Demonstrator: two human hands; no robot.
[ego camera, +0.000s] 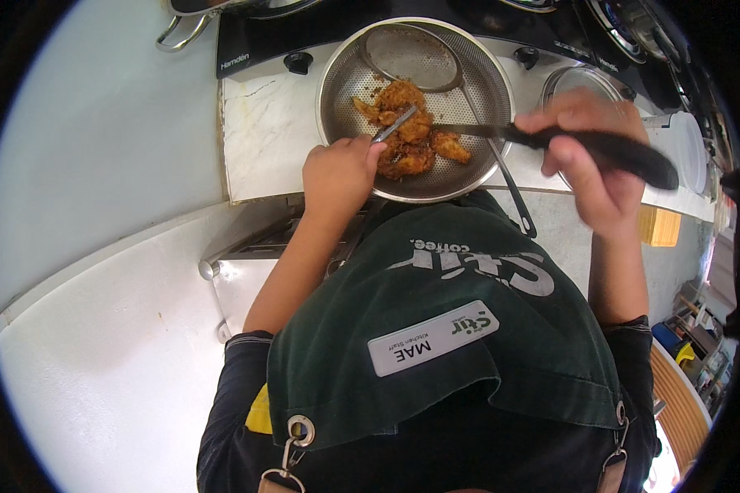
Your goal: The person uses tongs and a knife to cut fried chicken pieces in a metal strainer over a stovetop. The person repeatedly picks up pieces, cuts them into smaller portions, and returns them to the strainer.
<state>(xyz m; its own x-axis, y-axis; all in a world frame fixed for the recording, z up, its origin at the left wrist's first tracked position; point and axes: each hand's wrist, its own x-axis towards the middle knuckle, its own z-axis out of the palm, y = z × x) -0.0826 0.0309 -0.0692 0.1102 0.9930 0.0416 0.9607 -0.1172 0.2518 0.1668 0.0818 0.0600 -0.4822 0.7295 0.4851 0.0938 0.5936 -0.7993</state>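
Several pieces of browned fried chicken (407, 157) lie in a perforated metal colander (328, 117). My left hand (340, 175) is at the colander's near left rim, holding a metal utensil (397, 123), perhaps tongs, whose end reaches over the chicken. My right hand (598, 157), slightly blurred, grips the black handle (629, 154) of a utensil whose narrow dark part extends left to the chicken; its far end is hidden or unclear. A round fine-mesh skimmer (413, 57) rests in the colander's far side, its long handle (510, 179) crossing the near right rim.
Behind the colander is a black gas stove (271, 46) with knobs. A pot with a metal handle (185, 38) stands at the far left. A clear plastic container (684, 151) and a round lid or bowl (583, 80) are at the right. A wooden block (660, 226) sits lower right.
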